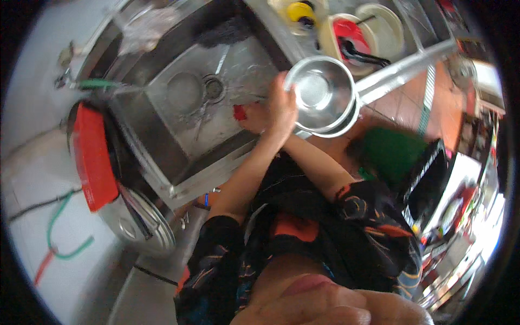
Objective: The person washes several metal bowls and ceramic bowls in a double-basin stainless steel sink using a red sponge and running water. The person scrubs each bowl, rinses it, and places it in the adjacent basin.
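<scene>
My forearms cross over the near edge of a stainless steel sink (243,151). My left hand (282,103) reaches to the right and grips the rim of a shiny metal bowl (319,91). Directly beneath this bowl shows the rim of a second metal bowl (352,122). Lower and further left, my right hand (256,117) is over the sink, partly hidden behind the left wrist. A small red thing (239,112) shows at its fingers; blur hides what it is. Left of it, the drain (213,87) lies in the wet sink floor.
Beyond the bowls stand pale plastic tubs (386,30), a red item and a black handle among them. A clear plastic bag (148,28) lies at the sink's far left corner. Left of the sink are a red plastic container (93,158), metal lids (134,223) and a green hose (50,227).
</scene>
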Demonstrator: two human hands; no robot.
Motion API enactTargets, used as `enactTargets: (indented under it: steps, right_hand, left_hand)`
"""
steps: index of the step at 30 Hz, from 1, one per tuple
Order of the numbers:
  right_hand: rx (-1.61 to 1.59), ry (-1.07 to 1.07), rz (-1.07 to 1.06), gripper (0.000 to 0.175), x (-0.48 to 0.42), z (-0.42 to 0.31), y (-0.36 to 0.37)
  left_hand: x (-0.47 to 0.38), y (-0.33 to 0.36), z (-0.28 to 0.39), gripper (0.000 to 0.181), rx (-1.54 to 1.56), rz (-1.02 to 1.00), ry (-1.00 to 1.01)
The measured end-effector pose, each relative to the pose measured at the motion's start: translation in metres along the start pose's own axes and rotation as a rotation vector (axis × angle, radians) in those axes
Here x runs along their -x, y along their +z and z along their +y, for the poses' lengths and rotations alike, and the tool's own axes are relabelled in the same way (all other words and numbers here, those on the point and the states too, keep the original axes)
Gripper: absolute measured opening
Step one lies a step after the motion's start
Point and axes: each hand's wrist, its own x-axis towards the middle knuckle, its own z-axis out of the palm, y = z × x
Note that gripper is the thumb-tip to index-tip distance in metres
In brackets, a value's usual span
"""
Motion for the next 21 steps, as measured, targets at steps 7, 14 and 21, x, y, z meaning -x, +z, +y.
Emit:
enactTargets:
  steps: [7,14,21]
  right_hand:
    - [0.059,0.0,-0.087,0.035,-0.003,0.021,-0.028]
    - [0.08,-0.067,-0.019,0.041,0.008,-0.002,-0.041]
    - [0.164,-0.068,0.084,0.038,0.002,0.001,-0.043]
  left_hand:
    - [-0.049,-0.069,-0.039,0.042,-0.165,-0.134,0.005]
    - [-0.073,-0.253,-0.228,0.044,-0.935,0.571,-0.337]
    - [-0.132,-0.256,-0.248,0.031,-1.13,0.264,-0.224]
